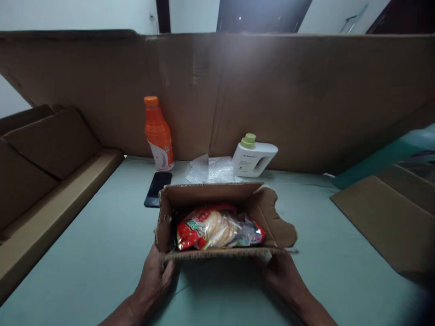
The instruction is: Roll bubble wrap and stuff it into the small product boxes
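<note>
A small open cardboard box (190,199) sits on the pale green table, its flaps up and the right flap torn. Inside lies a clear and red packet of round biscuits (217,228). My left hand (154,276) grips the box's near left corner from below. My right hand (282,271) holds the near right corner under the front edge. Both hands press against the front wall of the box.
Behind the box stand an orange drink bottle (158,133), a white jug with a green cap (253,156), a sheet of bubble wrap (212,170) and a black phone (158,188). Tall cardboard (306,99) walls the back; folded cardboard lies at left (47,181) and right (390,217).
</note>
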`<state>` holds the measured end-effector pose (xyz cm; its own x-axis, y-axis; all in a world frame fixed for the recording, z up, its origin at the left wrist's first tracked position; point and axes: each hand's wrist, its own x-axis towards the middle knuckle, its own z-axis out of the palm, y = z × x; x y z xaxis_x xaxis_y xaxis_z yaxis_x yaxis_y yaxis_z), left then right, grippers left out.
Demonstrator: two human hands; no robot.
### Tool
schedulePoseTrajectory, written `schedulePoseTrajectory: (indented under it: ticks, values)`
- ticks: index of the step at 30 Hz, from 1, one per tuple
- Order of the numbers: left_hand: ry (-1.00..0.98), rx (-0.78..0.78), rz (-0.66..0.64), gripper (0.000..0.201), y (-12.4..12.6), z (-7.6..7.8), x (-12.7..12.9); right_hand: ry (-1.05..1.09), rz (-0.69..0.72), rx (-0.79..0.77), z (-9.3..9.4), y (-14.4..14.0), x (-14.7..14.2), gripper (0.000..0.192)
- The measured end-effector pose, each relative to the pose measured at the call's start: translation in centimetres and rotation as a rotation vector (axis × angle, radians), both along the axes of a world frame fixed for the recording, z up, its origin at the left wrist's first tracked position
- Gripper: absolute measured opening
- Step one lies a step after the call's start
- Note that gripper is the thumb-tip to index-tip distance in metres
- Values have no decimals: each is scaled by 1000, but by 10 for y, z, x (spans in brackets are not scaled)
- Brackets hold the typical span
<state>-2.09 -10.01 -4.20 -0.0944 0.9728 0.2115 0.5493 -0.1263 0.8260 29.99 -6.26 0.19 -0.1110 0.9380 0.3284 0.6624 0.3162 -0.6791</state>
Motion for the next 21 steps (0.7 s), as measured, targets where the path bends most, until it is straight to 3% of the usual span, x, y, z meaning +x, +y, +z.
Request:
schedulePoseTrajectory:
  ticks: [3,5,9,12,14,19,21]
  values:
    - [32,-12,-26,32,21,13,1,-47,-49,-44,11,17,-7,41]
    - [26,-22,-36,39,38,24,3,-80,4,-52,24,36,-4,45]
    - [28,-86,-70,62,47,33,1,-169,96,-111,50,56,37,52]
    - [54,-106,-90,73,22,28,-9,-203,39,-166,53,43,71,42]
    - [86,-84,-99,70,-4,23,-17,-226,19,-165,45,26,78,39]
    - [166,24,-192,47,-69,22,-11,-242,68,-123,29,-38,42,6]
    - [145,27,-202,41,-87,26,1,-216,178,-73,29,-74,19,9]
